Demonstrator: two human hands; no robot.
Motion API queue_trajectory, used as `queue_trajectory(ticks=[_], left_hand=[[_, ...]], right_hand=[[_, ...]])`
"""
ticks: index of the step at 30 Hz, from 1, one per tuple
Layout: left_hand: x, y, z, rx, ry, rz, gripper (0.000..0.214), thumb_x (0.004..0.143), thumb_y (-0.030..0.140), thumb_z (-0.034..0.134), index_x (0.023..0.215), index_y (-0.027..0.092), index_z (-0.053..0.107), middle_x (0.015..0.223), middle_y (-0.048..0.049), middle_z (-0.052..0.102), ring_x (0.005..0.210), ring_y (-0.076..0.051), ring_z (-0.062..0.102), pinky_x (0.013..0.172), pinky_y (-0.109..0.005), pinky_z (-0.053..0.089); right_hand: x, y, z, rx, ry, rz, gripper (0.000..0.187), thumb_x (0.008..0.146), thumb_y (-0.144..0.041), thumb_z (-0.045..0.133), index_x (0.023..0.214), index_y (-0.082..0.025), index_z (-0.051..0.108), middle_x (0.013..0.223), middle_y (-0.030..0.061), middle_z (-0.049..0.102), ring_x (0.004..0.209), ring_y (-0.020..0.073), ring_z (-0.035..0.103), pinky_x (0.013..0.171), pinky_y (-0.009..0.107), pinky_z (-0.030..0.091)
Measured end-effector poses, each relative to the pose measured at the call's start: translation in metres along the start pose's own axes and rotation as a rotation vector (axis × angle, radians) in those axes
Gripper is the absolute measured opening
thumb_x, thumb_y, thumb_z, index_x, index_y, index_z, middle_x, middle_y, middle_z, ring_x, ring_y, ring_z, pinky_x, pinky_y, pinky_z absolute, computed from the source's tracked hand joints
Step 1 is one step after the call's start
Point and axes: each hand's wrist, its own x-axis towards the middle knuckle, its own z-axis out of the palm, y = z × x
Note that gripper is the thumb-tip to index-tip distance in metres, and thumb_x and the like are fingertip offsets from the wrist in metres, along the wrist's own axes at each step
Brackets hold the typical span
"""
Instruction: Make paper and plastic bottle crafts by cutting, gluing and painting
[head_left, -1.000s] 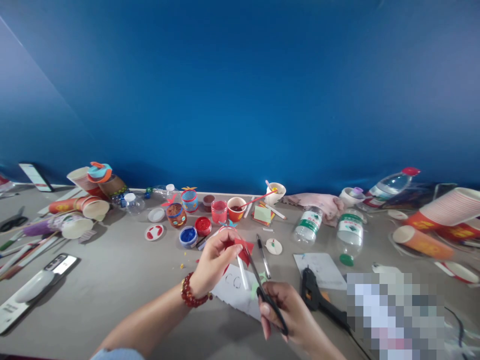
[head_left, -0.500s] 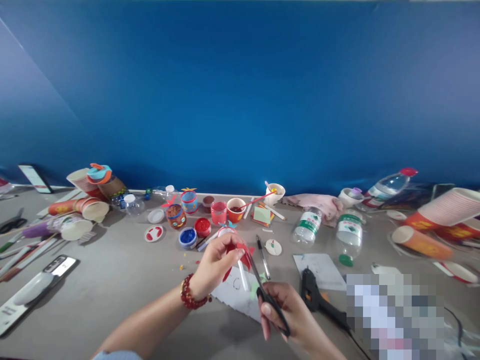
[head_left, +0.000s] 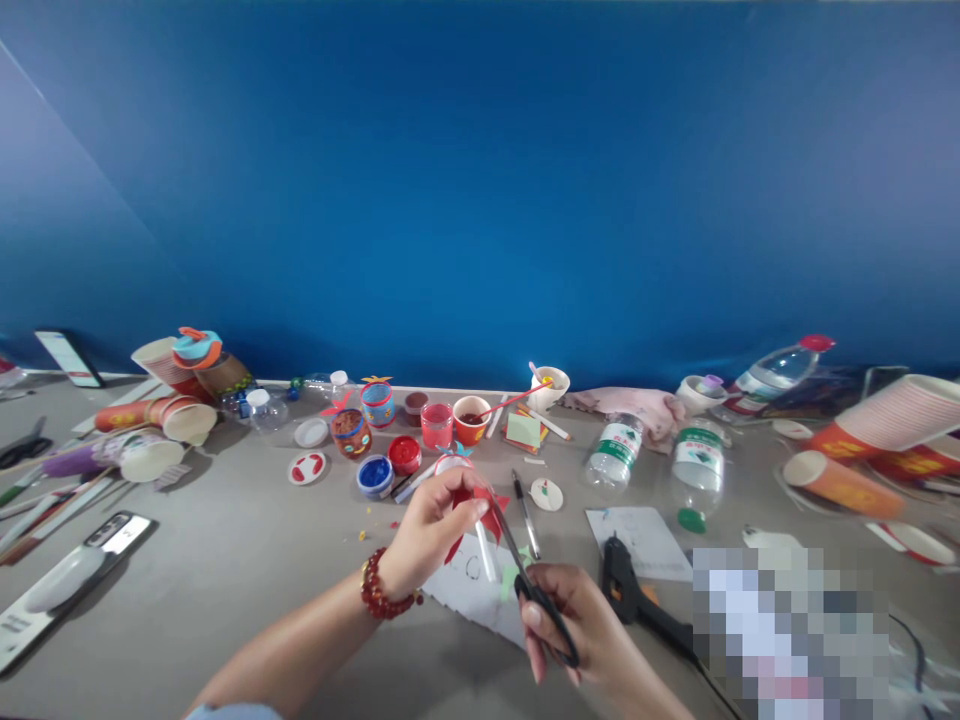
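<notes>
My left hand [head_left: 439,525], with a red bead bracelet at the wrist, pinches a piece of red paper [head_left: 491,520]. A white stick-like piece [head_left: 486,555] hangs below those fingers; whether it is attached to the paper I cannot tell. My right hand [head_left: 566,615] is closed round black-handled scissors [head_left: 544,612], whose blades point up and left and meet the red paper's edge. Beneath both hands lies a white sheet [head_left: 469,590] with a small drawn circle. A pen [head_left: 526,515] rests just beyond the scissors.
Open pots of blue paint [head_left: 375,474] and red paint [head_left: 405,455] stand beyond my left hand. To the right lie a black glue gun [head_left: 626,585] and plastic bottles [head_left: 615,452]. Paper cups [head_left: 892,420] are at far right. A phone [head_left: 75,580] lies at left.
Almost nothing differs. The scissors and right hand have shifted very slightly against the red paper, while the left hand keeps its place.
</notes>
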Motion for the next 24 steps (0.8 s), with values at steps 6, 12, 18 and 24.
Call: queue_trajectory(ticks=[6,12,18,24], left_hand=[[0.0002,-0.0035,0.0003,-0.032,-0.002,-0.012,0.017,0.086,0.031,0.065,0.084,0.015,0.062,0.082,-0.0032,0.058,0.070,-0.012,0.049,0.062,-0.022,0.040],[0.0004,-0.0008,0.0026,0.004,0.038,-0.038,0.018,0.084,0.034,0.066,0.083,0.016,0.062,0.075,-0.0014,0.056,0.063,-0.011,0.047,0.056,-0.021,0.037],[0.0014,-0.0018,0.0037,-0.001,0.042,-0.032,0.018,0.084,0.033,0.066,0.083,0.016,0.063,0.075,-0.0013,0.056,0.065,-0.011,0.047,0.059,-0.022,0.037],[0.0024,-0.0078,0.0020,-0.035,0.048,-0.069,0.020,0.083,0.034,0.068,0.082,0.015,0.061,0.076,-0.0023,0.059,0.065,-0.012,0.049,0.060,-0.023,0.039]], right_hand=[[-0.0007,-0.0015,0.0008,0.008,-0.011,0.015,0.063,0.066,-0.079,0.063,0.064,-0.018,0.047,0.045,0.0023,0.061,0.028,0.0043,0.037,0.028,0.015,0.024],[0.0000,-0.0002,0.0027,0.018,-0.005,0.021,0.064,0.066,-0.080,0.062,0.063,-0.019,0.046,0.045,0.0024,0.061,0.028,0.0042,0.037,0.028,0.016,0.023],[0.0006,-0.0014,0.0047,0.032,0.016,0.008,0.064,0.066,-0.081,0.060,0.063,-0.020,0.043,0.043,0.0013,0.059,0.027,0.0037,0.035,0.028,0.016,0.021],[0.0041,0.0002,0.0066,0.017,0.044,0.003,0.065,0.066,-0.083,0.059,0.064,-0.019,0.044,0.041,-0.0007,0.056,0.027,0.0042,0.036,0.028,0.017,0.021]])
